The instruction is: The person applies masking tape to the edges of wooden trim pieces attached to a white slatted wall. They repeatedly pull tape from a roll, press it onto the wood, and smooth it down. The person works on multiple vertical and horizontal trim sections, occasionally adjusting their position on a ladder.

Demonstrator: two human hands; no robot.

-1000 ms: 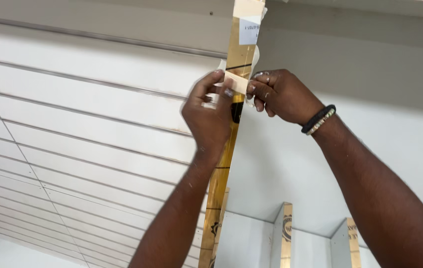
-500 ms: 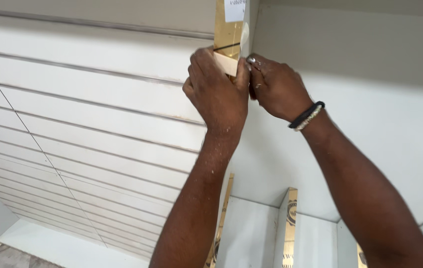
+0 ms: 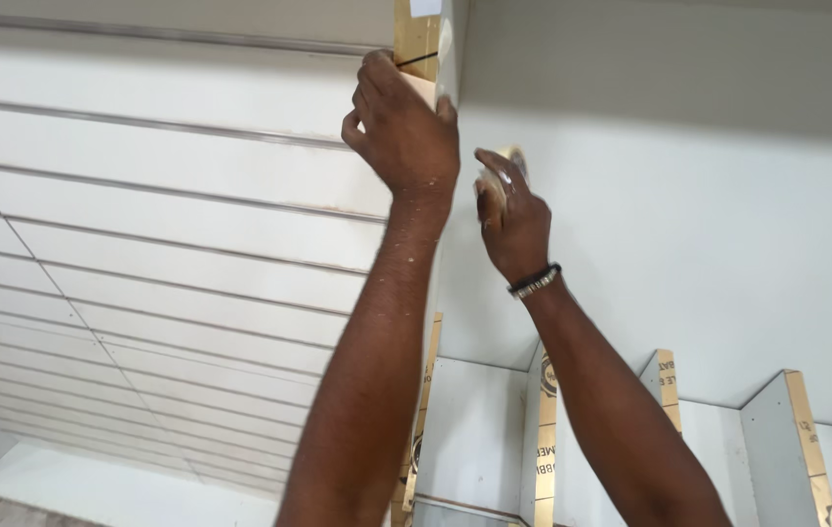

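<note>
At twelve o'clock, a strip of tan tape (image 3: 423, 88) is being pressed against the gold panel edge (image 3: 414, 34) by the left hand (image 3: 404, 132), its fingers curled over it. At about one o'clock, a small tan object (image 3: 499, 181) is being pinched in the right hand (image 3: 513, 224), just beside the white slatted wall (image 3: 142, 224).

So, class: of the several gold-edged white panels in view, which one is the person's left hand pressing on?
The tall upright panel edge at top centre, under the left hand; the short panels stand untouched below.
</note>
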